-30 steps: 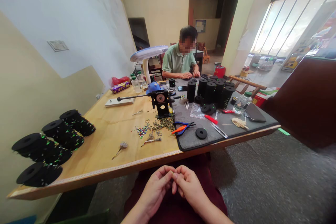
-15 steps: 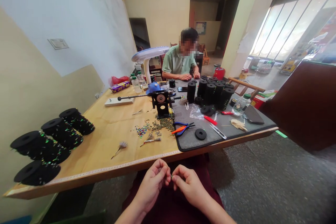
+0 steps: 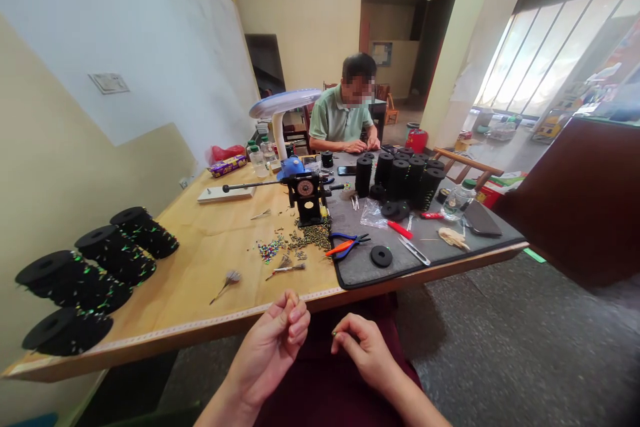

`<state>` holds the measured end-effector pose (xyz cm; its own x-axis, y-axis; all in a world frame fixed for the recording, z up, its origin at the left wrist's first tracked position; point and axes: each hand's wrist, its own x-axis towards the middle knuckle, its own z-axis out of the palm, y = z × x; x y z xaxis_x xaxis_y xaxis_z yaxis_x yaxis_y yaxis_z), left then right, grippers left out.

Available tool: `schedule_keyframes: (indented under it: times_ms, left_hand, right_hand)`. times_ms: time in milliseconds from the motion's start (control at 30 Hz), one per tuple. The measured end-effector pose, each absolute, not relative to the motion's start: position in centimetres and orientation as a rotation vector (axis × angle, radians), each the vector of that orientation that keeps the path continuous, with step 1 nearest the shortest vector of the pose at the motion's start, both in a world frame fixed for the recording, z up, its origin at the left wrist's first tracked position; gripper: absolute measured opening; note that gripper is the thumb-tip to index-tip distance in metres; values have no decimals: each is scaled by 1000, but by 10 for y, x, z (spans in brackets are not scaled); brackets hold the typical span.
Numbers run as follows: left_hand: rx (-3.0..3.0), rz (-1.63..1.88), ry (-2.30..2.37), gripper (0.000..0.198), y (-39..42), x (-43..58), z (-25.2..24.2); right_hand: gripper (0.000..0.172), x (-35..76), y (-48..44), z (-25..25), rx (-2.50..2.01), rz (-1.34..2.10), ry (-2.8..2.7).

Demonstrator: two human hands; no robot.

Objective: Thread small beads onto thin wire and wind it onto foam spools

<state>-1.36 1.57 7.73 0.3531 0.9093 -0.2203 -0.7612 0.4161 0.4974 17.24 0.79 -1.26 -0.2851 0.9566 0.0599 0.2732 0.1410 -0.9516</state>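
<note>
Just in front of the table's near edge, over my lap, both of my hands are raised and apart. My left hand (image 3: pixel 273 340) has thumb and forefinger pinched together; whatever lies between them is too small or hidden to name. Between the thumb and forefinger of my right hand (image 3: pixel 364 350), a tiny brass-coloured piece (image 3: pixel 334 333) sticks out. Closest on the table are a thin-handled bundle of fine wires (image 3: pixel 233 278), a pile of small brass-coloured pieces (image 3: pixel 315 237) and a scatter of coloured beads (image 3: pixel 271 250).
A hand-cranked winder (image 3: pixel 309 197) stands mid-table beside orange-and-blue pliers (image 3: pixel 345 247). Black spools (image 3: pixel 55 273) lean at the left; more black spools (image 3: pixel 399 179) stand at the back right. A snipper (image 3: pixel 415 250) lies on the grey mat. Across the table sits a person (image 3: pixel 340 120).
My hands have moved apart from where they nearly met. My left hand went up and to the left; my right hand shifted slightly right, a tiny piece still in its fingertips.
</note>
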Motion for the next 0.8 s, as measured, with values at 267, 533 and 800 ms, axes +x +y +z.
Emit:
schedule_keyframes:
  times_ms: [267,533,800]
  left_hand:
    - [462,1102,511,19,14,-11,92]
    - [1217,974,888,24,16,9,71]
    - [1844,903,1208,21,11,-1,53]
  right_hand:
    - [27,178,11,-26,-1206,1071,-1740]
    - [32,179,8,3,-1211,1113,-1764]
    - [37,148,8,28,-1089,1586,-1480]
